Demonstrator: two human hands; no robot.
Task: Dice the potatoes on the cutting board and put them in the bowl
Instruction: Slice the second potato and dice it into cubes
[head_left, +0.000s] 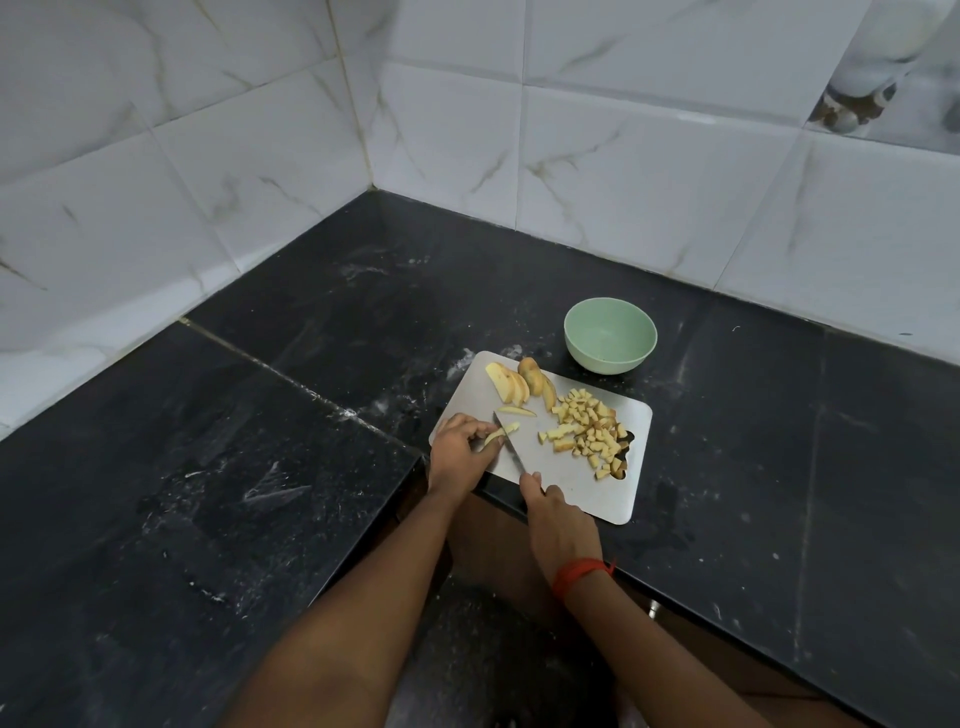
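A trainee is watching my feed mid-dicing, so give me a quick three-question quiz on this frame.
1. True or false: the green bowl already holds diced potato.
2. The left hand holds down: A) a potato strip B) a spoon C) a lid.
3. Fill in: the knife is gripped by the ___ hand.
Key: 1 false, it is empty; 2 A; 3 right, the right hand.

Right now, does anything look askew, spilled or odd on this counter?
The cutting board lies askew at the front edge of the counter, and the diced potato pile spreads onto its handle cut-out. White smears mark the counter.
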